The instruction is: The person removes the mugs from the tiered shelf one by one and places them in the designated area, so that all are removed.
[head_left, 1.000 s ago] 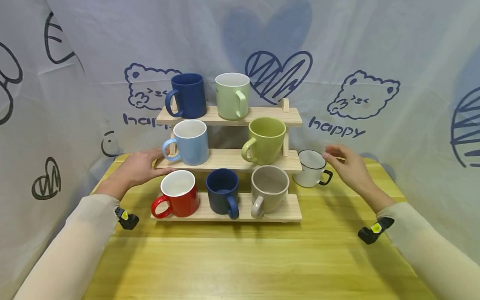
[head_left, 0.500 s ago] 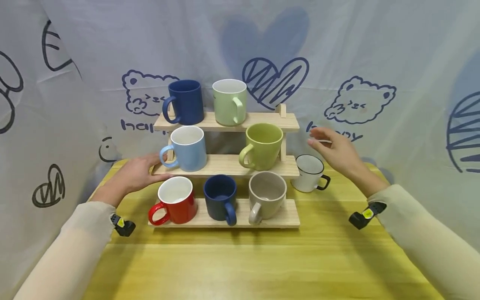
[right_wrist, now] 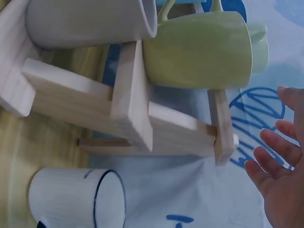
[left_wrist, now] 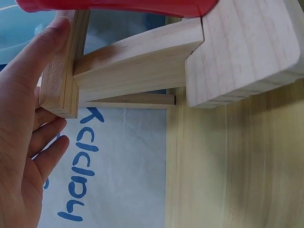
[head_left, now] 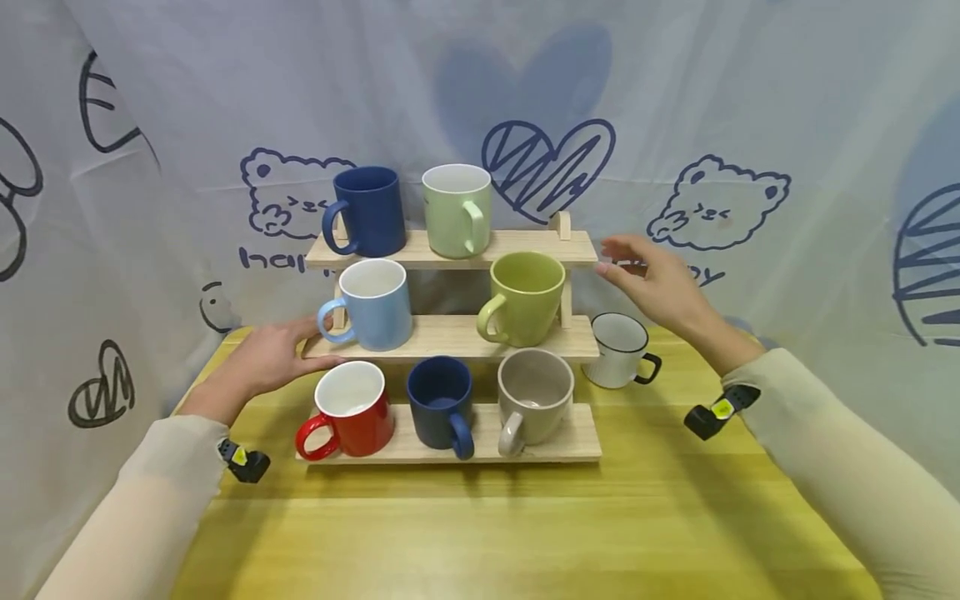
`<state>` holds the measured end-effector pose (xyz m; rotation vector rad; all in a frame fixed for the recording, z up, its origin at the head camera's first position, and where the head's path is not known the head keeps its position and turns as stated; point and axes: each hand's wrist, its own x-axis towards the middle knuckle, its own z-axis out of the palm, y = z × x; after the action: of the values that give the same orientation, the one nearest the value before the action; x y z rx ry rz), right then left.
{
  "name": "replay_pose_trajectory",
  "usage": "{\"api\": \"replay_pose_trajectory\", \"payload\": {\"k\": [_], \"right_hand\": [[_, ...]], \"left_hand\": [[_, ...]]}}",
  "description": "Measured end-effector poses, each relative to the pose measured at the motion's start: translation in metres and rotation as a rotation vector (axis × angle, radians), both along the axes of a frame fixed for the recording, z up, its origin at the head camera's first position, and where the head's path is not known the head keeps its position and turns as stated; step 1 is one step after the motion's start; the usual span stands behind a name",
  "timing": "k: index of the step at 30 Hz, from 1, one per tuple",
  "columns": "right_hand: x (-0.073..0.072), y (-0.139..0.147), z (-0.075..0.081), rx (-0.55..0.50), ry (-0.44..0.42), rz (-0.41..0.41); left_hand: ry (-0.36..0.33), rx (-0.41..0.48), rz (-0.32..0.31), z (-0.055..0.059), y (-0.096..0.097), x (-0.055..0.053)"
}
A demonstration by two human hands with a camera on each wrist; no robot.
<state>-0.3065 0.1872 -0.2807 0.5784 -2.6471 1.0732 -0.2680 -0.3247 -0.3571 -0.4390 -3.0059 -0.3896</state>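
A three-tier wooden rack [head_left: 446, 330] stands on the table with mugs on every tier. At its left side my left hand [head_left: 268, 364] grips the end of the middle shelf [left_wrist: 61, 78], thumb over one face and fingers behind. My right hand [head_left: 660, 287] hovers beside the right end of the top shelf [right_wrist: 221, 128], fingers loosely bent, with a small gap and nothing held. Below it, a white enamel mug [head_left: 617, 350] with black rim and handle stands on the table. Nearest the left hand are the light blue mug [head_left: 384, 310] and red mug [head_left: 362, 421].
The top tier bears a navy mug [head_left: 378, 212] and a pale green mug [head_left: 456, 217]. An olive green mug [head_left: 528, 304] sits on the middle tier. Below are a dark blue mug [head_left: 433, 417] and a beige mug [head_left: 543, 408]. A printed cloth [head_left: 712, 100] hangs behind.
My right hand has risen from beside the white enamel mug and moved left toward the top shelf's right end. The left hand stays on the middle shelf. The head view has tilted slightly upward.
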Motion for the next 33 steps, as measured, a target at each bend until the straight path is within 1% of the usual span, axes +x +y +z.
{"api": "replay_pose_trajectory", "payload": {"k": [3,7,13,17,25,30,33], "right_hand": [[0.000,-0.009,0.007,0.016,0.020,0.016],[0.000,-0.020,0.017,0.014,0.052,0.039],[0.001,-0.034,0.029,0.016,0.053,0.060],[-0.002,-0.045,0.033,0.019,0.036,0.086],[-0.006,-0.062,0.045,0.121,-0.020,0.096],[-0.012,-0.075,0.050,0.113,-0.035,0.133],[-0.016,-0.083,0.052,0.116,-0.029,0.143]], "left_hand": [[-0.003,-0.009,0.004,0.000,0.000,0.000],[-0.012,-0.021,0.005,0.003,0.001,-0.001],[-0.020,-0.019,-0.002,0.003,0.001,-0.002],[-0.024,-0.019,-0.005,0.002,0.001,-0.001],[-0.010,-0.031,-0.019,0.003,0.001,-0.001],[-0.021,-0.033,0.001,0.003,0.000,0.000],[-0.020,-0.031,0.005,0.003,0.002,-0.001]]}}
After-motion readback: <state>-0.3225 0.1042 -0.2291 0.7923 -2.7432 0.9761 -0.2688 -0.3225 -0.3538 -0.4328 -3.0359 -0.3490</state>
